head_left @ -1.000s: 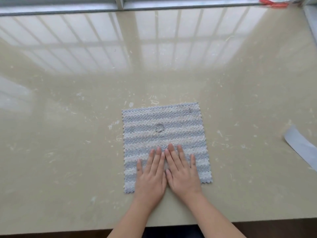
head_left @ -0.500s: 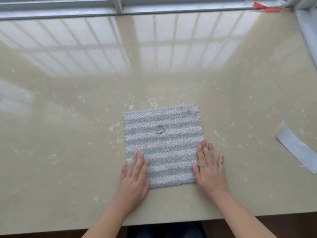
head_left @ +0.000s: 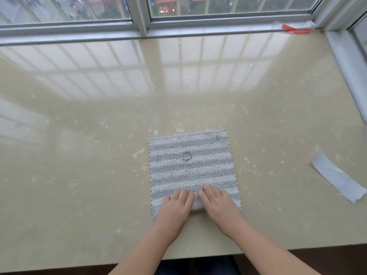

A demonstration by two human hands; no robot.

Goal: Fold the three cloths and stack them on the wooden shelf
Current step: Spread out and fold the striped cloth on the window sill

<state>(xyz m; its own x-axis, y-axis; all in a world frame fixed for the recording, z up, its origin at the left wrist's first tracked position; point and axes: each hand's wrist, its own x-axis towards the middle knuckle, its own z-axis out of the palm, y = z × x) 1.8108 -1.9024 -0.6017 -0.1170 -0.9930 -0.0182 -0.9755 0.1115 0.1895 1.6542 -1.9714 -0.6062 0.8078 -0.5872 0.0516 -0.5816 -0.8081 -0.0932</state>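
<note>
A blue and white striped cloth (head_left: pixel 190 167) lies spread flat and square on the beige stone counter (head_left: pixel 79 165), near its front edge. My left hand (head_left: pixel 174 209) and my right hand (head_left: pixel 218 203) rest side by side on the cloth's near edge, fingers straight and pointing away from me. Between them the near hem looks slightly bunched. A small round mark sits near the cloth's middle. No other cloth and no wooden shelf are in view.
A grey strip of tape (head_left: pixel 335 175) lies on the counter at the right. A window frame (head_left: pixel 139 26) runs along the back and a white ledge (head_left: pixel 349 66) along the right side. A red scrap (head_left: pixel 294 29) sits in the far right corner.
My hands slid from the cloth's middle out to its two near corners, then came back together at the middle of the near edge. The camera tilted up, showing the window.
</note>
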